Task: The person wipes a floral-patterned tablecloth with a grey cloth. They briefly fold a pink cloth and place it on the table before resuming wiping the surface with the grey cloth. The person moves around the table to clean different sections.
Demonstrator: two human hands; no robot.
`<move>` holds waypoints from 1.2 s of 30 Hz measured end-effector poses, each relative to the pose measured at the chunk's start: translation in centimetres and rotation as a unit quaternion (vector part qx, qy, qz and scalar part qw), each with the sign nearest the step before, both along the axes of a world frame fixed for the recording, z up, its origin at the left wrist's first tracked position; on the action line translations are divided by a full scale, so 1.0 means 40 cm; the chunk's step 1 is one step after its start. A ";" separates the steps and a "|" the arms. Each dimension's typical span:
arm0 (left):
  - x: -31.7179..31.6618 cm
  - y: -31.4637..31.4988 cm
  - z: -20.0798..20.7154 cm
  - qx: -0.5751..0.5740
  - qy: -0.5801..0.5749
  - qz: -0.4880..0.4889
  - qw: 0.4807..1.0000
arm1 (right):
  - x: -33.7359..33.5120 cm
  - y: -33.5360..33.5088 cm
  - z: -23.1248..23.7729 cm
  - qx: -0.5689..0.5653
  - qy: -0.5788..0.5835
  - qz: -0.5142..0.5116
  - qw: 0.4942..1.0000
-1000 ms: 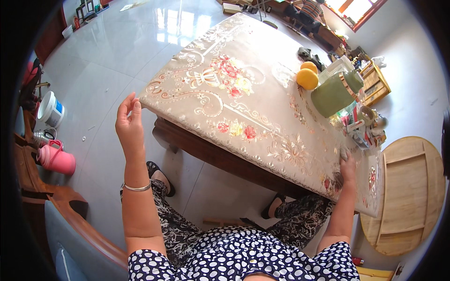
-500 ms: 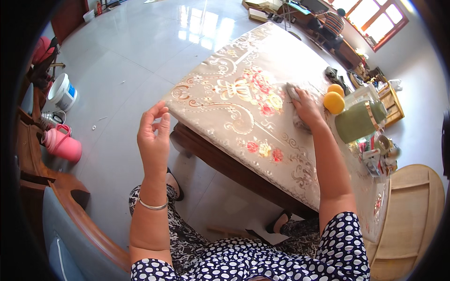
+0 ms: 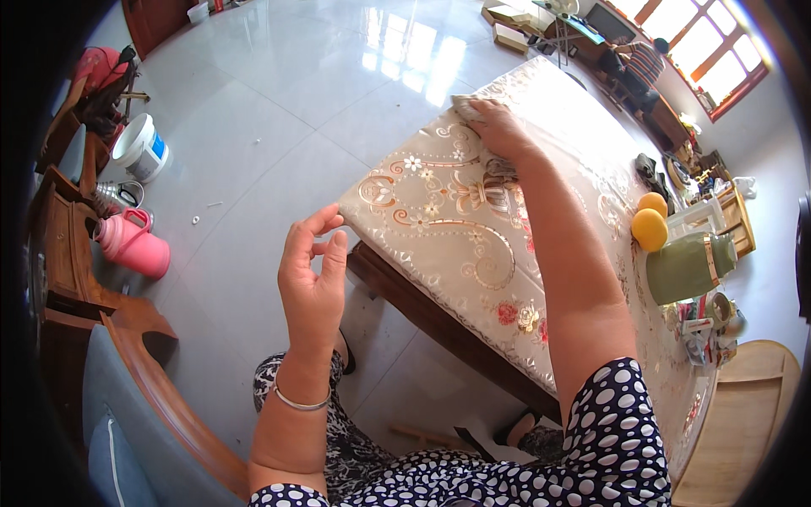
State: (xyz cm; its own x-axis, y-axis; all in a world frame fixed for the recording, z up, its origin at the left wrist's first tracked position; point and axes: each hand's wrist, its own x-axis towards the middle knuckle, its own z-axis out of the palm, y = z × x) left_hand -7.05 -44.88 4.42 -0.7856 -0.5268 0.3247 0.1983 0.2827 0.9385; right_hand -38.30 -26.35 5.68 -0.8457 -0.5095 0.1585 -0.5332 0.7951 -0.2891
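Observation:
A table is covered by a shiny beige tablecloth (image 3: 439, 253) with a printed pattern of flowers and scrolls. My right hand (image 3: 500, 131) presses down on a greyish rag (image 3: 465, 107) by the table's far left edge, fingers over the cloth. More of the rag shows under the wrist. At the near left corner my left hand (image 3: 314, 262) is raised, fingers loosely bent and thumb apart. Its fingertips are at the corner of the tablecloth; whether they touch it I cannot tell. Nothing shows in this hand.
Oranges (image 3: 650, 230), a green jug (image 3: 691, 267) and small items stand on the table's right side. A round wooden board (image 3: 748, 422) leans beyond. At left are a pink kettle (image 3: 135, 245), a white bucket (image 3: 141, 150) and a blue-cushioned chair (image 3: 127, 406). A person (image 3: 644, 72) sits far off.
My right hand has swept the rag away from the oranges, to the far left edge of the table. The left hand keeps its place by the corner. The whole view has shifted slightly.

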 end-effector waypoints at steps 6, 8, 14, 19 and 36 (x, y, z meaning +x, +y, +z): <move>-0.012 0.005 0.005 0.029 0.014 0.004 0.999 | 0.195 -0.085 0.041 0.120 0.065 0.169 0.976; -0.015 0.003 0.008 0.035 0.013 0.011 0.999 | 0.247 -0.097 0.034 0.054 0.037 0.190 0.980; -0.032 -0.002 0.002 0.044 0.010 0.040 0.998 | 0.433 -0.125 0.028 -0.067 0.014 0.279 0.958; -0.056 -0.006 -0.001 0.056 0.022 0.070 0.996 | 0.557 -0.037 0.047 -0.092 -0.039 0.277 0.956; -0.071 0.001 -0.029 0.046 0.005 0.062 0.997 | 1.104 1.195 -0.012 -0.132 -0.033 -0.478 0.868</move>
State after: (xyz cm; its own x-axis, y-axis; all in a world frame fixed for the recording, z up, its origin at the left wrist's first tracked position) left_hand -9.88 -44.84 3.26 -0.7092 -0.6479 0.2780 0.1767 0.2183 0.9597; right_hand 5.88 21.46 5.19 -0.8732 0.4775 0.0981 0.3589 0.7659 -0.5334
